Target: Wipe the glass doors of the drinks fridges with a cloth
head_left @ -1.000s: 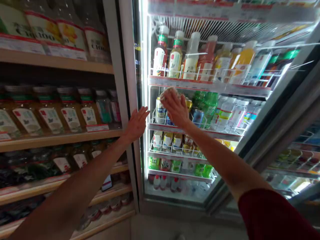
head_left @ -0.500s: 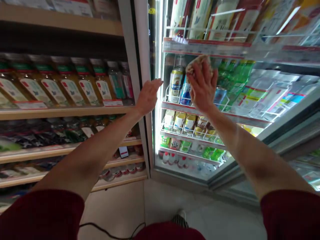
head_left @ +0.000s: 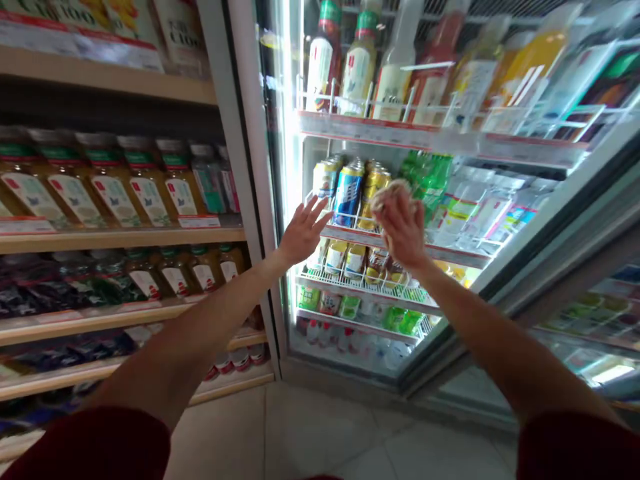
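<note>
A crumpled beige cloth (head_left: pixel 389 193) is under the fingers of my right hand (head_left: pixel 404 237), which presses it toward the lit glass front of a drinks cooler. Whether it touches the glass is hard to tell. My left hand (head_left: pixel 303 233) is raised near the cooler's left side, fingers spread and nothing in it. Behind the hands, blue cans (head_left: pixel 348 192) and gold cans (head_left: pixel 375 190) stand on a wire shelf. Green bottles (head_left: pixel 430 175) are to the right of the cloth.
Wooden shelves (head_left: pixel 120 240) with rows of amber bottles (head_left: pixel 107 183) stand at the left. A grey metal frame (head_left: pixel 250 160) lies between them and the cooler. Tall bottles (head_left: pixel 357 73) fill the upper cooler shelf. Below is a tiled floor (head_left: pixel 320 427).
The view has shifted, showing more of the upper shelf. My right hand and the cloth sit lower against the cooler. My left hand's fingers have spread, and it now overlaps the lit cooler.
</note>
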The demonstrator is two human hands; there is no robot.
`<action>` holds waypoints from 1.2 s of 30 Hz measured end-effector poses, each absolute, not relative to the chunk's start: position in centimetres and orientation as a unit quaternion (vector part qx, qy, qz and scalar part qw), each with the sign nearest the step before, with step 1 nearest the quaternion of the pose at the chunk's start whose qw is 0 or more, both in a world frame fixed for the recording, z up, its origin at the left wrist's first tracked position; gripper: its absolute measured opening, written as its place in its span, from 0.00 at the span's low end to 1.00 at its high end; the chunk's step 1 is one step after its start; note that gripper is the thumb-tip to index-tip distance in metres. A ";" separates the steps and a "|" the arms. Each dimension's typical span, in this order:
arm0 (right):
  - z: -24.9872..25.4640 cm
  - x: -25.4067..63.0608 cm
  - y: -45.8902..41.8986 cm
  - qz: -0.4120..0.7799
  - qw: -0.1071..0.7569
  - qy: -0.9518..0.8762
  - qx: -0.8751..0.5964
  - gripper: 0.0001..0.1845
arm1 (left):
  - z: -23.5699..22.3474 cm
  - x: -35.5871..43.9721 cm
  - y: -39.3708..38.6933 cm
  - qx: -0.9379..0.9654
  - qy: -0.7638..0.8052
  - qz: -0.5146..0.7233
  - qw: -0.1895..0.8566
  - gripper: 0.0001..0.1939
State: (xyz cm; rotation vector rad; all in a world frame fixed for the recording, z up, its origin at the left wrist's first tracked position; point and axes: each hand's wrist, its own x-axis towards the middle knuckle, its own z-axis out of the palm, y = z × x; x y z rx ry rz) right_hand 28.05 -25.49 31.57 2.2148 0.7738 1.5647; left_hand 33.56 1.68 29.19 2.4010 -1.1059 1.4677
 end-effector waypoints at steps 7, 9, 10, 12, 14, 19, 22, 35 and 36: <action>31.3 26.9 -31.4 0.513 0.220 0.325 0.764 0.25 | 29.3 32.3 -3.4 0.755 -0.406 0.513 0.033 0.29; 32.9 26.7 -32.4 0.571 0.163 0.239 0.768 0.27 | 29.6 32.0 -5.1 0.754 -0.396 0.522 0.043 0.28; 33.0 26.5 -32.7 0.579 0.152 0.223 0.769 0.27 | 29.5 31.8 -5.9 0.756 -0.386 0.525 0.053 0.28; 31.6 25.7 -33.3 0.551 0.175 0.259 0.774 0.24 | 29.1 31.4 -7.3 0.758 -0.379 0.527 0.063 0.28; 29.5 24.7 -34.5 0.493 0.225 0.334 0.771 0.21 | 28.5 31.1 -8.5 0.753 -0.400 0.520 0.051 0.29; 31.0 23.6 -39.7 0.587 0.169 0.216 0.762 0.21 | 27.9 30.1 -10.8 0.744 -0.439 0.502 0.039 0.29; 31.7 22.9 -41.7 0.646 0.110 0.100 0.748 0.22 | 28.2 29.5 -12.1 0.747 -0.436 0.500 0.037 0.29; 31.6 22.1 -43.9 0.666 0.068 0.042 0.742 0.27 | 29.6 28.8 -13.7 0.761 -0.394 0.512 0.052 0.29; 30.7 22.0 -43.5 0.640 0.085 0.081 0.759 0.26 | 29.7 28.7 -13.6 0.765 -0.390 0.510 0.050 0.29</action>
